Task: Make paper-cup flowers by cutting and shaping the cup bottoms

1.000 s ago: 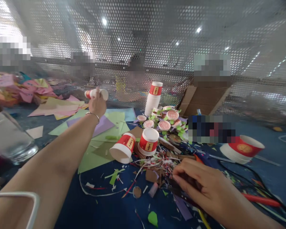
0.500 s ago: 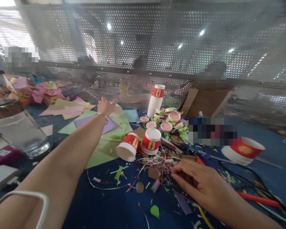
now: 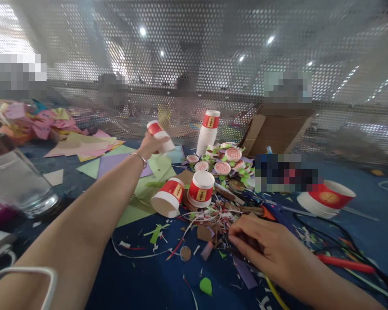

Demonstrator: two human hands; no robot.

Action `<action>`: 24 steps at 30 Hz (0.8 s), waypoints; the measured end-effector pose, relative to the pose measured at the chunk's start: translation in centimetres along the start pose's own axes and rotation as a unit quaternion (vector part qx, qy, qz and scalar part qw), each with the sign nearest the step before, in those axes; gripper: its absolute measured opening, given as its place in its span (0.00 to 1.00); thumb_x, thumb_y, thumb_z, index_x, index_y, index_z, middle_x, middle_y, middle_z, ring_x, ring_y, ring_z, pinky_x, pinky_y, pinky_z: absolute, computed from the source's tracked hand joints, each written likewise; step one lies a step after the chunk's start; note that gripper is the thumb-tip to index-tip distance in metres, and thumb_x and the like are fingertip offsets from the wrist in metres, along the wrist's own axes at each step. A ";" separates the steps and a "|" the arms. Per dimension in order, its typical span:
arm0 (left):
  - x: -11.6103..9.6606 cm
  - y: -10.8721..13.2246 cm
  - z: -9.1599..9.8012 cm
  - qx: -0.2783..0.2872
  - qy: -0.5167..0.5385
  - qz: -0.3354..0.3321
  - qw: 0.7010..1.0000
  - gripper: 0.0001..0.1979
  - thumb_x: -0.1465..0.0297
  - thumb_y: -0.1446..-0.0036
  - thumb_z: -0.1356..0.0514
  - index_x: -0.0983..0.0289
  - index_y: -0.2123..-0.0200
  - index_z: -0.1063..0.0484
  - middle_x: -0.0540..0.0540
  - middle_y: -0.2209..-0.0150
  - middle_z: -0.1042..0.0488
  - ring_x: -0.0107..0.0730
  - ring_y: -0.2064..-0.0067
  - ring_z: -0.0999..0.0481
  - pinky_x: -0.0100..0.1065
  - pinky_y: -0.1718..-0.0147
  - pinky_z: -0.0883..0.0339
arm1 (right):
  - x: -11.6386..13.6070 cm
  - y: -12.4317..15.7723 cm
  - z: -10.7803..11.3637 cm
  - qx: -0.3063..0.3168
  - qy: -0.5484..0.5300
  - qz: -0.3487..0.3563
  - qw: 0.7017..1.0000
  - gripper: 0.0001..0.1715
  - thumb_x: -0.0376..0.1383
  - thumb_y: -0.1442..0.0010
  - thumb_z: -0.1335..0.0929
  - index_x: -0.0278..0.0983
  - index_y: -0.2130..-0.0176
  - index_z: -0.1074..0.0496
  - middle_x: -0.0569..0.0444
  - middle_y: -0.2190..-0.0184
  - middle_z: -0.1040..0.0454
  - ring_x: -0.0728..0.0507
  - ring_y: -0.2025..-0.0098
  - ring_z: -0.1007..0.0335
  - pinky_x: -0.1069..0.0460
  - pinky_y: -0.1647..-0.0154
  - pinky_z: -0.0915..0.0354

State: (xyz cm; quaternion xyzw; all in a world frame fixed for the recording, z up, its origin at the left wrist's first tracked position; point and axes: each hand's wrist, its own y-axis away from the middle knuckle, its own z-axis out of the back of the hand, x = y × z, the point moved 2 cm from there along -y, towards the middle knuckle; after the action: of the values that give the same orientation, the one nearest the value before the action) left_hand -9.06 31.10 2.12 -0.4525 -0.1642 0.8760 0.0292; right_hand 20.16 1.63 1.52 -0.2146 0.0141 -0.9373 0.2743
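My left hand (image 3: pixel 148 147) reaches across the table, its fingers closed around a short stack of red-and-white paper cups (image 3: pixel 165 144) that leans to the left. My right hand (image 3: pixel 261 241) rests low over the paper scraps (image 3: pixel 224 213), fingers curled; whatever is under them is hidden. Between the hands, one red paper cup (image 3: pixel 169 194) lies tilted with its mouth toward me, beside another cup (image 3: pixel 201 189) standing upside down. Behind them rises a tall stack of paper cups (image 3: pixel 207 138). Small round cut cup bottoms (image 3: pixel 222 168) with green bits are heaped nearby.
Coloured paper sheets (image 3: pixel 123 165) spread at left, near a glass of water (image 3: pixel 22 185) and folded pink paper (image 3: pixel 40 122). A cardboard box (image 3: pixel 274 133) stands behind at right. More paper cups (image 3: pixel 330 198), a red-handled tool (image 3: pixel 345 263) and black cables (image 3: pixel 339 241) lie at right. Perforated metal screen (image 3: pixel 220 51) behind.
My left hand has turned and lifted the cup stack, so its red band now shows above my fingers. My right hand stays near the scraps. The view has shifted slightly.
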 end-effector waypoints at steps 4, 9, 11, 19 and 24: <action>-2.1 -0.1 -2.6 -0.034 0.025 -0.082 0.996 0.38 0.65 0.48 0.28 0.63 0.39 0.40 0.61 0.44 0.26 0.43 0.46 0.24 0.41 0.48 0.28 | 0.1 -0.1 0.0 0.003 0.005 -0.004 1.000 0.13 0.38 0.29 0.38 0.40 0.62 0.27 0.54 0.68 0.24 0.46 0.68 0.27 0.51 0.67 0.33; -2.9 -0.6 -5.3 -0.026 0.024 -0.147 0.988 0.44 0.69 0.56 0.25 0.64 0.39 0.41 0.63 0.38 0.32 0.46 0.38 0.31 0.43 0.38 0.37 | -0.3 -0.2 -0.1 0.006 0.004 -0.017 1.000 0.13 0.38 0.28 0.39 0.40 0.62 0.27 0.55 0.67 0.24 0.46 0.68 0.28 0.51 0.67 0.34; -2.4 -0.9 -6.0 0.004 0.013 -0.149 0.989 0.43 0.70 0.55 0.25 0.64 0.38 0.40 0.63 0.39 0.31 0.47 0.39 0.30 0.44 0.39 0.36 | -0.5 -0.2 -0.2 0.013 0.002 -0.021 1.000 0.13 0.38 0.29 0.39 0.40 0.62 0.28 0.55 0.67 0.24 0.46 0.68 0.28 0.51 0.67 0.34; -1.1 -1.1 -7.1 0.141 -0.054 -0.134 0.980 0.19 0.63 0.33 0.39 0.64 0.43 0.30 0.61 0.44 0.27 0.42 0.48 0.23 0.49 0.51 0.25 | -0.5 -0.3 -0.3 0.011 0.008 -0.014 1.000 0.13 0.39 0.28 0.39 0.40 0.62 0.28 0.56 0.68 0.24 0.47 0.68 0.28 0.51 0.68 0.35; -2.9 -0.2 -4.5 0.112 -0.094 -0.115 0.983 0.19 0.62 0.33 0.38 0.65 0.43 0.30 0.61 0.44 0.27 0.43 0.48 0.23 0.49 0.50 0.25 | -0.1 0.0 0.3 -0.031 0.006 0.004 1.000 0.13 0.38 0.29 0.38 0.40 0.62 0.27 0.55 0.67 0.23 0.47 0.67 0.26 0.52 0.65 0.33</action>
State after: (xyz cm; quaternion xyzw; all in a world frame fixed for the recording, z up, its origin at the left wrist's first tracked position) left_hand -3.77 31.91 2.04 -0.3398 -0.1181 0.9185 0.1643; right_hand 20.33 1.75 1.72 -0.2170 0.0454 -0.9365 0.2717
